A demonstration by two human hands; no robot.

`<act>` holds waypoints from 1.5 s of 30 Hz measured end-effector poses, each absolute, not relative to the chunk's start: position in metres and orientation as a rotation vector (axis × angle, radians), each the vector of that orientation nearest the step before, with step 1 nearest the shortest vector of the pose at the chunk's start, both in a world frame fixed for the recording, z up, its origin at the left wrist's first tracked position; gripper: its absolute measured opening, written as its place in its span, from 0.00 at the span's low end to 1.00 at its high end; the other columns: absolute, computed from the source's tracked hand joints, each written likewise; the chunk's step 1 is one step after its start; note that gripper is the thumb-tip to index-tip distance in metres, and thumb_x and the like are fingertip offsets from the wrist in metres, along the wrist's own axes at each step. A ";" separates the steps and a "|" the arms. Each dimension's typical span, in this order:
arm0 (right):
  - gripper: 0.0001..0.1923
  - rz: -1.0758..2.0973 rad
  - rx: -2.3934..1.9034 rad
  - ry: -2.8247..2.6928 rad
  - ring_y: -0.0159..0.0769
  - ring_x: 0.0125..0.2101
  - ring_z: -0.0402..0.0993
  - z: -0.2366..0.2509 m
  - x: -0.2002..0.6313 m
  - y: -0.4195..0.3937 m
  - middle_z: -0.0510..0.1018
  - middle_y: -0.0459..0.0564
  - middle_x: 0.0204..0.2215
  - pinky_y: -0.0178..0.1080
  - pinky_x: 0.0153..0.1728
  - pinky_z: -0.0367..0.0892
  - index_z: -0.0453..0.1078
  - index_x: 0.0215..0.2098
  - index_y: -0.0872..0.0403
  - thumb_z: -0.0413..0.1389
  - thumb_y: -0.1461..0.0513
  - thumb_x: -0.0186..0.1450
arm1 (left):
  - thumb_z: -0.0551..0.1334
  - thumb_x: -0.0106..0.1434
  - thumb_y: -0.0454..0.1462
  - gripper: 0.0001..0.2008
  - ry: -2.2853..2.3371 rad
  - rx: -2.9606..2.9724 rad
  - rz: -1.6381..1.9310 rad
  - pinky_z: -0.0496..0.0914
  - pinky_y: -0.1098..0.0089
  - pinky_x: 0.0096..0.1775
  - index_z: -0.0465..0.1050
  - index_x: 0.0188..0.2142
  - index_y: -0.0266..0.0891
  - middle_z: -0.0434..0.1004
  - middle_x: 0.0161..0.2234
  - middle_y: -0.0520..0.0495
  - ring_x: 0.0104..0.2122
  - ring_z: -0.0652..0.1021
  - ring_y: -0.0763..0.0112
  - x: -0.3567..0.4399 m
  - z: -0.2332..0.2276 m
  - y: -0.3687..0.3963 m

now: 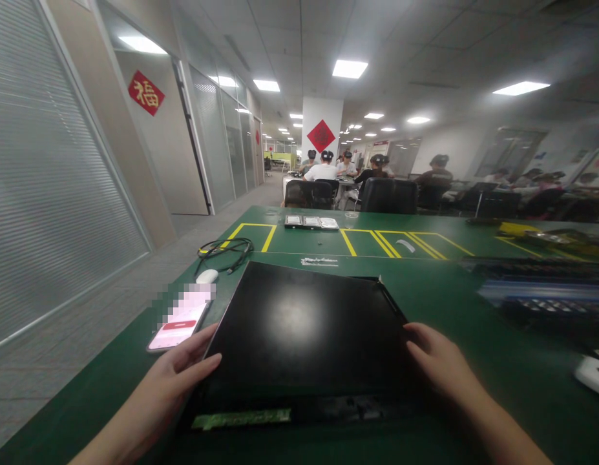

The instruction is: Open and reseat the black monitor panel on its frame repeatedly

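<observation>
A wide, flat black case (299, 329) with a glossy top panel is in front of me, reflecting a ceiling light. My left hand (180, 371) grips its left edge, thumb along the side and fingers partly hidden behind it. On the opposite edge is my right hand (432, 358), thumb at the rim and the other fingers out of sight. The top panel lies skewed, and a dark frame corner (379, 281) shows beyond it at the back right. Along the near side runs a green strip (241, 418), too dim to identify.
Left of the case are a phone (183, 320), a white mouse (207, 276) and a coiled black cable (226, 248). Several hard drives (311, 222) sit at the green table's (251, 239) far edge. Blurred equipment (541, 290) lies right. People sit at tables beyond.
</observation>
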State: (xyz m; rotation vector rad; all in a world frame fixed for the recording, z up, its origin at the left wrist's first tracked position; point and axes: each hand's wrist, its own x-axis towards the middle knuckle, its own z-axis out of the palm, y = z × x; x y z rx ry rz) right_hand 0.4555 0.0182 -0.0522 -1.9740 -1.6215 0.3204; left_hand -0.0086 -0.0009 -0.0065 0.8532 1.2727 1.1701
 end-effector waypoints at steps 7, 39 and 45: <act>0.27 0.456 -1.935 -1.443 0.48 0.49 0.78 -0.056 0.456 0.021 0.81 0.56 0.50 0.49 0.51 0.70 0.72 0.54 0.52 0.53 0.53 0.59 | 0.76 0.46 0.43 0.36 1.261 0.841 1.225 0.77 0.59 0.48 0.76 0.56 0.46 0.85 0.49 0.44 0.51 0.80 0.46 0.003 0.006 -0.010; 0.12 0.995 -1.245 -0.205 0.37 0.20 0.77 -0.037 0.472 0.004 0.82 0.44 0.21 0.36 0.21 0.74 0.76 0.27 0.52 0.63 0.74 0.49 | 0.58 0.63 0.55 0.25 1.354 1.301 1.188 0.69 0.52 0.57 0.78 0.54 0.49 0.75 0.61 0.51 0.62 0.69 0.47 -0.035 -0.021 0.008; 0.06 0.947 -1.121 -0.261 0.40 0.22 0.77 -0.035 0.471 0.009 0.80 0.46 0.22 0.44 0.29 0.77 0.75 0.31 0.52 0.59 0.68 0.55 | 0.57 0.68 0.49 0.29 1.554 2.183 0.798 0.61 0.49 0.61 0.62 0.66 0.50 0.69 0.65 0.46 0.62 0.70 0.52 -0.033 -0.046 0.007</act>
